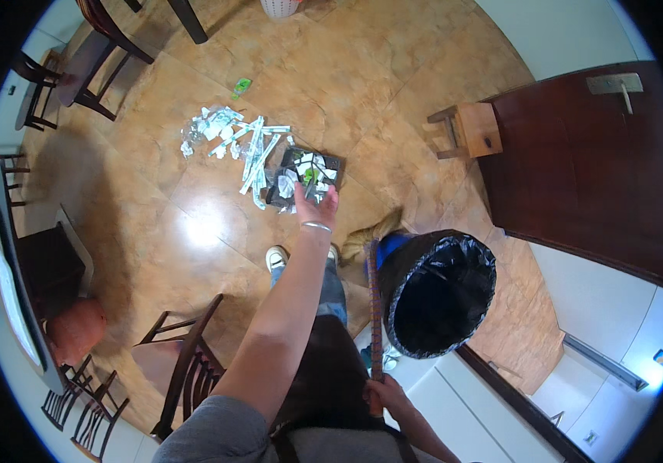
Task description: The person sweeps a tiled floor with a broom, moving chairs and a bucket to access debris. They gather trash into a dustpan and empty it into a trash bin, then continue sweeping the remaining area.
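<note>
My left hand (317, 205) reaches forward over a shallow black tray or dustpan (336, 168) on the floor, which holds crumpled white paper and green scraps. A thin grey object shows at its fingertips; whether they grip it is unclear. Flattened white-and-green wrapper strips (257, 153) and a pile of crumpled paper and clear plastic (215, 124) lie left of the tray. My right hand (386, 393) grips the lower end of a wrapped broom handle (374, 312); straw-coloured bristles (366, 240) show beyond it. Beside the handle is a bin lined with a black bag (444, 295).
A green wrapper (242, 87) lies farther out on the tiled floor. A small wooden stool (479, 130) stands against a dark wooden door (586, 156). Wooden chairs (184, 359) and a table (13, 278) are at left. A white perforated basket (279, 7) is at the top.
</note>
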Demonstrator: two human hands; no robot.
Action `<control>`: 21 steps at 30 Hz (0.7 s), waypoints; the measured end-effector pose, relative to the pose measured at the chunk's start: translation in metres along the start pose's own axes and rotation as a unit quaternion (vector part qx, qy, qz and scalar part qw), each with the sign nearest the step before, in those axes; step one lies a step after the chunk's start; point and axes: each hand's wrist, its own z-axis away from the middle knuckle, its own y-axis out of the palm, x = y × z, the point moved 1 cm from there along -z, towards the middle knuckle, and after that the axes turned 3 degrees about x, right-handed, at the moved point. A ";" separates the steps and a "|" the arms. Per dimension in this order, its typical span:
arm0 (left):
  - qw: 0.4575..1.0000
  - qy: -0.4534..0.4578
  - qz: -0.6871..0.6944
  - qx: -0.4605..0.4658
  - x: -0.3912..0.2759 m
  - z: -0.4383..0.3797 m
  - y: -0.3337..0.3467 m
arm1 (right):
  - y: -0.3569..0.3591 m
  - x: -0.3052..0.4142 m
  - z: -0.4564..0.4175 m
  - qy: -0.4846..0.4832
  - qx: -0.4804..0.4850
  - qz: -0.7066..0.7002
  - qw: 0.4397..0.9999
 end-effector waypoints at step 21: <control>0.978 0.136 -0.147 -0.052 -0.001 0.083 0.012 | -0.064 0.096 -0.114 -0.079 0.093 -0.240 0.963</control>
